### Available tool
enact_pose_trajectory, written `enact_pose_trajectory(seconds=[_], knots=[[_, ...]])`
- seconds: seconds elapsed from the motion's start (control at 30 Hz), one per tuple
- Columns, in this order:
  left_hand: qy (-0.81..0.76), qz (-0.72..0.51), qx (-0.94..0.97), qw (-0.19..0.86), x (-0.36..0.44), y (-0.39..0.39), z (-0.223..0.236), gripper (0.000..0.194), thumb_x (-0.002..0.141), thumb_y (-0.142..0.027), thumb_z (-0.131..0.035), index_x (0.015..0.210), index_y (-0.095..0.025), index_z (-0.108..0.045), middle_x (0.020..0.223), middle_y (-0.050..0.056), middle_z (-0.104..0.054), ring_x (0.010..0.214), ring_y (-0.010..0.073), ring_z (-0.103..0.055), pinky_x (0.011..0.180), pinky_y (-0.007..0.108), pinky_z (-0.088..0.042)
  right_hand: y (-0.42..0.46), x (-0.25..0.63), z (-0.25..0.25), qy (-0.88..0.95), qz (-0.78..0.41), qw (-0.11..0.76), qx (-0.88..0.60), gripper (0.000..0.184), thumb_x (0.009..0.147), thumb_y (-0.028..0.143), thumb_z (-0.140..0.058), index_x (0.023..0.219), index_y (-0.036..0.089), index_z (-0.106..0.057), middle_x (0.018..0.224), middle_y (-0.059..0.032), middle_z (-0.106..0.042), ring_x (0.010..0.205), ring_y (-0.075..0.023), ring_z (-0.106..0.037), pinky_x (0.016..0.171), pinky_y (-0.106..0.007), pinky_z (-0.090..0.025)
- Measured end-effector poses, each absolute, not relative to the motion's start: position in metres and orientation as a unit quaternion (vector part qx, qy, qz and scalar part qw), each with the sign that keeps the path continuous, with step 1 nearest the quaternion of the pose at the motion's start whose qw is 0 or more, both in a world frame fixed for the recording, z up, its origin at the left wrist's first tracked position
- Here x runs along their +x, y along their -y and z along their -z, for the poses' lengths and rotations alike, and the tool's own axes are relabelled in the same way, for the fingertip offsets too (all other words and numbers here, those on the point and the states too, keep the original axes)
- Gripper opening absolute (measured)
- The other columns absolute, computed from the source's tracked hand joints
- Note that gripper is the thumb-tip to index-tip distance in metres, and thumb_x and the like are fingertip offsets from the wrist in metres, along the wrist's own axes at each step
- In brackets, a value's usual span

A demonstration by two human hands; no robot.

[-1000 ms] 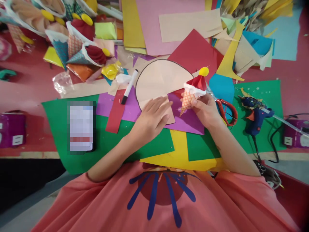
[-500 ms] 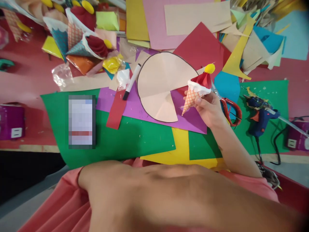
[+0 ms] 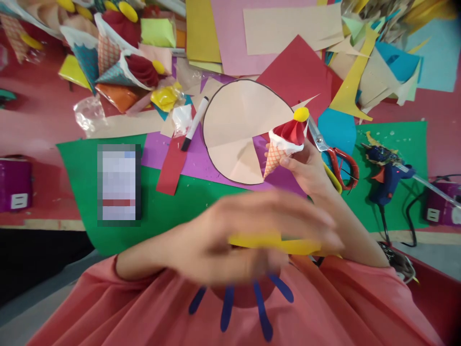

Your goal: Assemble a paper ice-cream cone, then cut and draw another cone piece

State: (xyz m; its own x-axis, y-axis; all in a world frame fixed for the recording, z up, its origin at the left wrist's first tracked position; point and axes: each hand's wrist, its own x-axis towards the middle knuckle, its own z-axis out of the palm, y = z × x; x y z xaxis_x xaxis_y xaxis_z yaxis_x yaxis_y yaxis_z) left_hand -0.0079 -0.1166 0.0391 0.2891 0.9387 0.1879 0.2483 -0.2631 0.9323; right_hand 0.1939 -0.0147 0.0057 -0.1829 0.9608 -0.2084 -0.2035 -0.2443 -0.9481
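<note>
My right hand [image 3: 306, 168] pinches a small paper ice-cream cone [image 3: 284, 142]: orange checked cone, white rim, red folded top, yellow ball. It holds the cone tilted above purple paper, beside a beige paper circle [image 3: 241, 127] with a wedge cut out. My left hand [image 3: 248, 235] hangs close to the camera, smeared by motion, fingers stretched out to the right over the green and yellow sheets, with nothing seen in it.
Red-handled scissors [image 3: 336, 156] and a blue glue gun [image 3: 387, 173] lie right of the cone. A black marker [image 3: 194, 124] lies left of the circle, a phone [image 3: 118, 185] on the green sheet. Finished paper cones [image 3: 122, 62] and loose coloured sheets crowd the far side.
My left hand left the beige circle, swept up close past the camera, and is now lower in front of my chest. The right hand with the cone shifted slightly.
</note>
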Motion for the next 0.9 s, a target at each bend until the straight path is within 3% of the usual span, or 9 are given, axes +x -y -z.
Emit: enact_pose_trajectory(seconds=[0.2,0.43,0.6,0.77,0.9], knots=[[-0.439,-0.419,0.684,0.406,0.007,0.026,-0.024,0.047,0.090,-0.041,-0.058,0.132,-0.027,-0.043,0.135,0.009,-0.051,0.120,0.0196,-0.056,0.094,0.032,-0.054,0.019,0.189,-0.004,0.474,-0.609,0.436,-0.463,0.051,0.068,0.035,-0.079,0.111,0.032,-0.053,0.115,0.0002,-0.066,0.102,-0.0196,-0.066,0.093,-0.040,-0.055],[-0.430,-0.393,0.764,0.278,0.010,0.027,-0.012,0.041,0.095,-0.034,-0.049,0.135,-0.024,-0.046,0.137,0.012,-0.050,0.132,0.0232,-0.048,0.110,0.043,-0.043,0.018,0.189,-0.008,0.447,-0.646,0.417,-0.458,0.043,0.068,0.035,-0.079,0.106,0.028,-0.061,0.105,-0.0004,-0.070,0.098,-0.0189,-0.068,0.091,-0.037,-0.057],[-0.419,-0.406,0.765,0.273,0.009,0.025,-0.009,0.043,0.096,-0.034,-0.046,0.139,-0.028,-0.040,0.136,0.011,-0.051,0.131,0.0223,-0.048,0.107,0.041,-0.046,0.017,0.191,-0.010,0.445,-0.651,0.408,-0.461,0.045,0.065,0.040,-0.080,0.104,0.027,-0.061,0.101,-0.0006,-0.071,0.096,-0.0191,-0.068,0.087,-0.036,-0.058],[-0.411,-0.408,0.771,0.266,0.008,0.024,-0.006,0.038,0.096,-0.032,-0.047,0.134,-0.027,-0.046,0.134,0.011,-0.051,0.129,0.0224,-0.049,0.110,0.041,-0.042,0.016,0.192,-0.012,0.454,-0.649,0.402,-0.460,0.043,0.067,0.042,-0.079,0.104,0.028,-0.062,0.103,-0.0013,-0.071,0.098,-0.0204,-0.068,0.088,-0.039,-0.058],[-0.422,-0.424,0.716,0.359,0.013,0.025,0.003,0.044,0.095,-0.040,-0.048,0.137,-0.032,-0.038,0.137,0.009,-0.047,0.128,0.0216,-0.051,0.102,0.038,-0.051,0.016,0.192,-0.010,0.450,-0.646,0.414,-0.458,0.045,0.066,0.040,-0.081,0.105,0.030,-0.061,0.105,-0.0011,-0.070,0.098,-0.0206,-0.067,0.089,-0.040,-0.058]])
